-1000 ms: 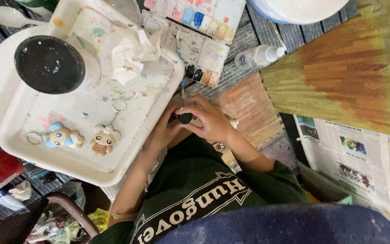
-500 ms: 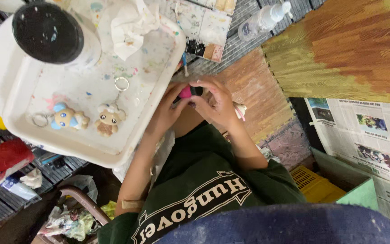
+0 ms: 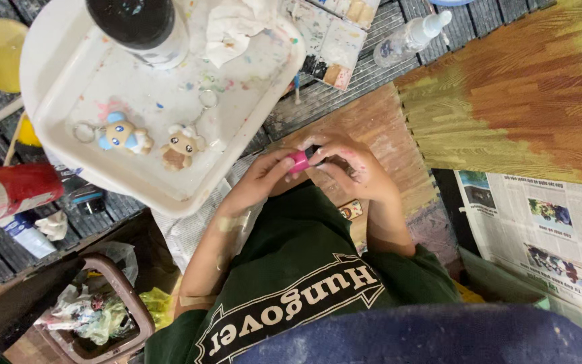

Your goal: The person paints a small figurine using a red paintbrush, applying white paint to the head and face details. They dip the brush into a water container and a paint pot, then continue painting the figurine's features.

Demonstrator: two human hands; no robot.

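Gripping a small pink tube from both sides, just above the near edge of the worn brown board, close in front of the green shirt. Left hand wrapped around the pink body, fingers curled shut on it; right hand pinching the dark end, thumb and fingertips closed tight there. Looks like work on that dark cap, so best to hold the body firm with the left, keep the right's pinch short and square on the cap, and keep the tube low over the board rather than over the shirt. Can't tell whether the cap is seated or already loose, hidden under the fingertips. Tube itself: stubby, bright pink, smooth, mostly covered by fingers, only a short stretch showing. Pale paint smudges across both hands, so a slippery grip seems likely; worth squeezing gently. Over at the far left corner, a white tray speckled with paint, carrying a blue-and-cream figurine and a brown figurine, each on a key ring. Newspaper spread at the right edge.
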